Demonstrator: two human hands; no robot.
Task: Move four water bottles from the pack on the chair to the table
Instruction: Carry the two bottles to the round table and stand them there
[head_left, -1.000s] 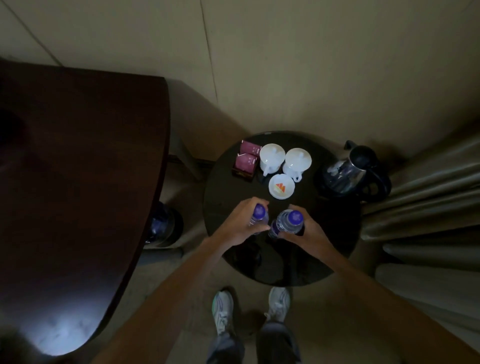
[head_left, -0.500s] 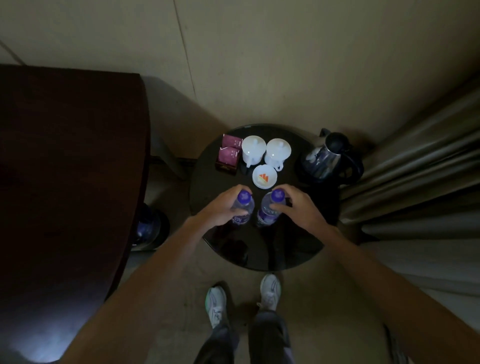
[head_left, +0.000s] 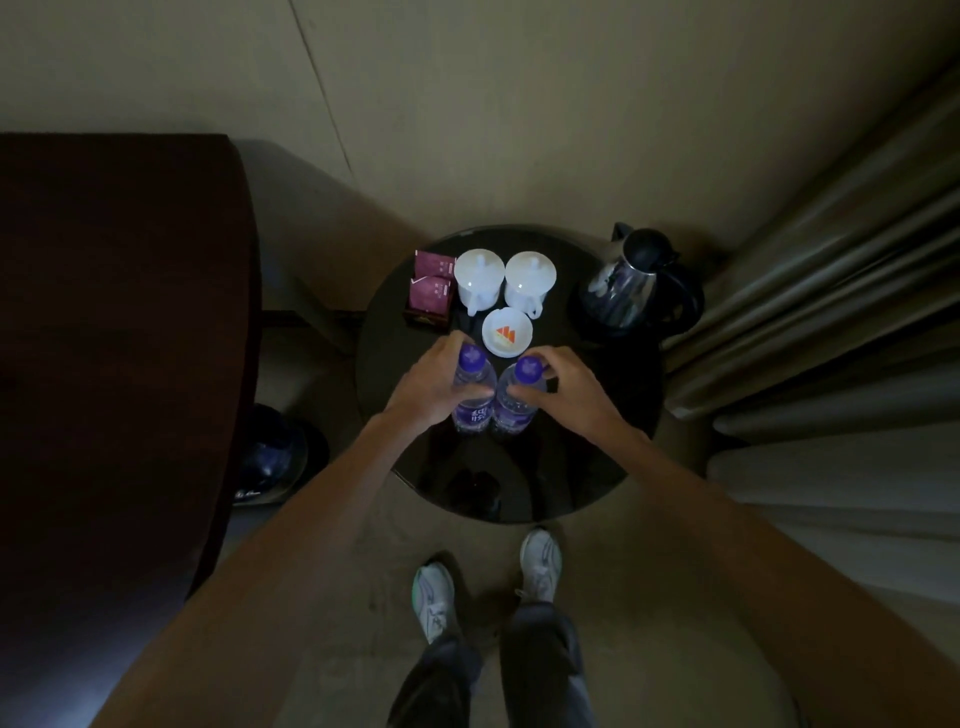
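Two clear water bottles with purple caps stand side by side on the small round black table (head_left: 571, 467). My left hand (head_left: 431, 387) is wrapped around the left bottle (head_left: 471, 410), just below its cap. Around the upper part of the right bottle (head_left: 514, 415) is my right hand (head_left: 563, 395). Both bottles are upright and their bases rest on the tabletop. The pack and the chair are out of sight.
On the far half of the table are two white lidded cups (head_left: 479, 278), a white dish (head_left: 507, 332), a holder of pink sachets (head_left: 430, 291) and a kettle (head_left: 639, 283). A large dark desk (head_left: 119, 338) fills the left, curtains (head_left: 831, 312) the right.
Both hands have lowered the two bottles onto the table and brought them closer together. The view has shifted slightly, so the table sits more centrally.
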